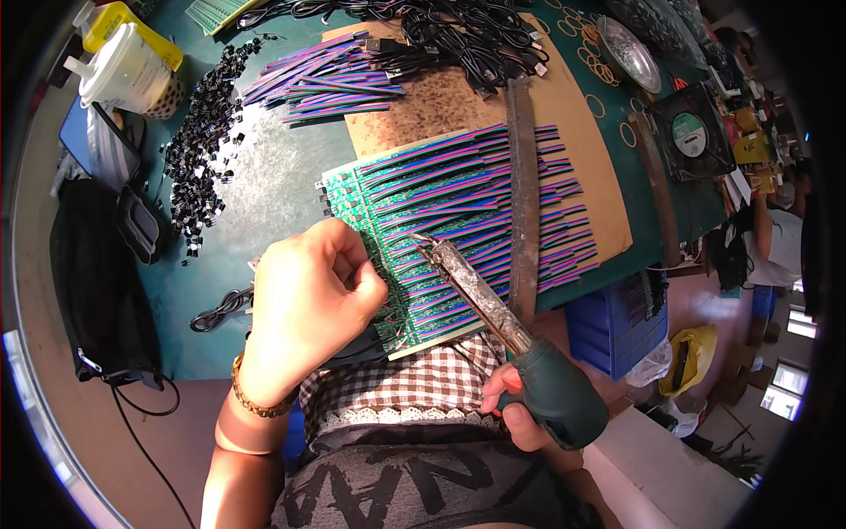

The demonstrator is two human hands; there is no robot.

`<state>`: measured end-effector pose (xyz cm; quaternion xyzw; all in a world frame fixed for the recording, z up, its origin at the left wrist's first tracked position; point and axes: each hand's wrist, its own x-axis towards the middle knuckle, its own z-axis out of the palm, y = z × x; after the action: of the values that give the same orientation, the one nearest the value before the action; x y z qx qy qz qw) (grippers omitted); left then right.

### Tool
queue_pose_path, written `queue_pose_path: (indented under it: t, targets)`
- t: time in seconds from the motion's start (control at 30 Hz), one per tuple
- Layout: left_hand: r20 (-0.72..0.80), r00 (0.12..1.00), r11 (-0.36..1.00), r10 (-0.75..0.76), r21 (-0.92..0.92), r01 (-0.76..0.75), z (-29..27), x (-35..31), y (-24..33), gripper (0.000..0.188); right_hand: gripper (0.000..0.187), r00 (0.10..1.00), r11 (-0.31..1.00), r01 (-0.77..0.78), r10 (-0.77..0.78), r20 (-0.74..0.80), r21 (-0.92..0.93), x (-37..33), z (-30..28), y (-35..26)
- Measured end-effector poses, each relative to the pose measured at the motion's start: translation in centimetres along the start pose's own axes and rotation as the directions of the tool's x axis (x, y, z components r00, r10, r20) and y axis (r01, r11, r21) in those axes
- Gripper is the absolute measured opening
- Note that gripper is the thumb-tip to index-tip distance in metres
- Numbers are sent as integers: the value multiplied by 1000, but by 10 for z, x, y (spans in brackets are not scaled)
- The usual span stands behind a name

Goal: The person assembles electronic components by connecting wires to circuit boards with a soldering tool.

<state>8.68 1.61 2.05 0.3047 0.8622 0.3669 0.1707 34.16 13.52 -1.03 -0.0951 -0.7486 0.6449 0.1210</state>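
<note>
My right hand point(520, 416) grips the dark green handle of a soldering iron point(562, 388). Its scorched metal shaft slants up and left, and the bent tip is over a green circuit board panel point(350, 196). My left hand point(313, 286) is closed in a pinch at the panel's left edge; what its fingertips hold, if anything, is hidden. Rows of blue, red and black striped wires point(441, 198) run across the panel and stick out past its right side. A worn metal bar point(523, 203) lies across these wires.
Loose striped wires point(326, 79) and black USB cables point(458, 40) lie at the back. Many small black connectors point(198, 150) are heaped left, near a lidded drink cup point(132, 75) and a black bag point(101, 282). A fan point(690, 132) and blue crate point(612, 326) are right.
</note>
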Motion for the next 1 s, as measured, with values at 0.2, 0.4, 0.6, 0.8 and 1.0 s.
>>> queue_pose_path:
  t: [0.2, 0.4, 0.6, 0.8, 1.0]
  targets:
    - [46, 997, 998, -62, 12, 61, -1, 2, 5, 8, 41, 1000, 1000, 12, -12, 2, 1, 2, 0, -3]
    - [58, 998, 999, -28, -29, 29, -6, 1, 3, 9, 36, 985, 970, -71, 105, -138, 233, 5, 5, -15]
    - [-115, 865, 865, 488, 191, -463, -50, -9, -2, 19, 26, 972, 980, -36, 80, -221, 195, 2, 5, -10]
    - [-9, 992, 978, 123, 171, -120, -77, -29, -31, 17, 40, 985, 999, 38, -42, -168, -22, 1, 2, 1]
    - [24, 958, 935, 287, 211, -286, -68, -12, -46, 19, 41, 952, 1000, 7, -2, -306, 16, 9, 20, -13]
